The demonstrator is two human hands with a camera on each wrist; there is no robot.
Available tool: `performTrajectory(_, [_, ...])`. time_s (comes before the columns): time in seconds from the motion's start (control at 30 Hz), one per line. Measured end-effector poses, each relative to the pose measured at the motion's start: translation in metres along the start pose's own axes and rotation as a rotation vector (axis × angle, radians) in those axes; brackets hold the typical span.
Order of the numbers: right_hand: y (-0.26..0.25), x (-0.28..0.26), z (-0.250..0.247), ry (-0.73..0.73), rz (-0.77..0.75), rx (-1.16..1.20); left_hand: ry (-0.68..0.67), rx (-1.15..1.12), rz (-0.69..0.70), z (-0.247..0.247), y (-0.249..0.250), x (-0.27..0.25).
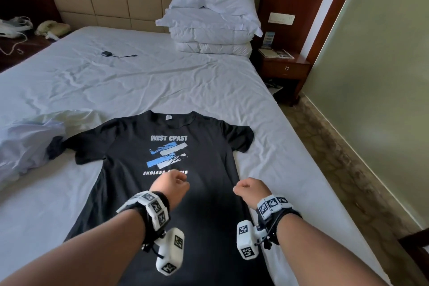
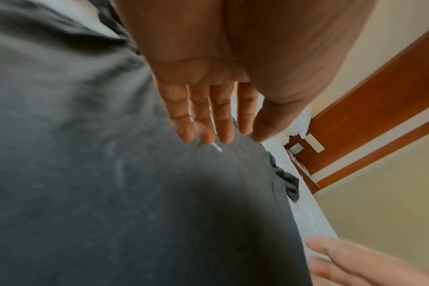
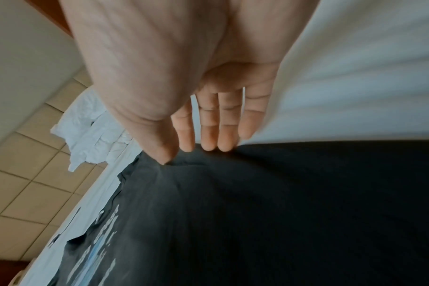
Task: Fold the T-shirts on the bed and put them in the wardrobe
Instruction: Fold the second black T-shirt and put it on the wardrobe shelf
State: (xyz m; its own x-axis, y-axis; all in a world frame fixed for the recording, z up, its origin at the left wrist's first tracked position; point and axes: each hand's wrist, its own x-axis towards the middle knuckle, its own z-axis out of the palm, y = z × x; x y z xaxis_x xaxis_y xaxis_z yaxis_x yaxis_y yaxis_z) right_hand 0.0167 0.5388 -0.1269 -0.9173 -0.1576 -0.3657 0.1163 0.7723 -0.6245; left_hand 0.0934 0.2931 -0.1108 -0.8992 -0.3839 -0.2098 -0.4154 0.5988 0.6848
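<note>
From the head cam, the black T-shirt (image 1: 167,169) lies flat, print up, collar toward the headboard, on the near part of the bed (image 1: 162,76), so I guess it's spread out ready for the first fold. My left hand (image 1: 170,189) is over the lower print and my right hand (image 1: 251,190) is at the shirt's right edge; from here both look curled. A crumpled pale garment (image 1: 30,141) lies to the left, stacked pillows (image 1: 213,23) at the head, and a nightstand (image 1: 284,69) beside them.

Left wrist cam: the fingers (image 2: 201,116) are actually straight and together, tips at the cloth, holding nothing. Smoothing, I'd say.

Right wrist cam: the fingers (image 3: 209,123) are straight too. The thumb tip dents the fabric, but I can't tell if it really pinches the edge. White sheet beyond, tiled headboard (image 3: 32,174) behind.
</note>
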Motion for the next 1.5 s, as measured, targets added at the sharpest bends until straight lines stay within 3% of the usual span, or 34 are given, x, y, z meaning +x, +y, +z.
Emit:
performTrajectory(0.17, [0.006,0.063,-0.008,0.057,0.087,0.225,-0.053,-0.052,0.076,0.05,0.028,0.048])
performTrajectory(0.37, [0.003,0.149,-0.035,0.159,0.054,0.611,-0.151,-0.072,0.135,0.102,0.049,0.102])
performTrajectory(0.5, [0.008,0.208,-0.061,0.09,0.134,0.966,-0.177,-0.025,0.224,0.122,0.063,0.13])
performTrajectory(0.63, [0.015,0.244,-0.075,-0.001,0.212,0.877,-0.186,0.001,0.293,0.137,0.087,0.156])
performTrajectory(0.87, [-0.002,0.281,-0.077,0.035,0.085,0.352,-0.232,0.136,0.3,0.158,0.119,0.193])
performTrajectory(1.1, [0.003,0.295,-0.078,0.048,0.164,0.514,-0.224,0.193,0.308,0.164,0.115,0.202])
performTrajectory(1.23, [-0.004,0.287,-0.083,0.127,0.227,0.566,-0.197,0.046,0.285,0.161,0.111,0.2])
performTrajectory(1.5, [-0.065,0.265,-0.097,0.217,0.147,0.574,-0.052,-0.314,0.147,0.137,0.114,0.188])
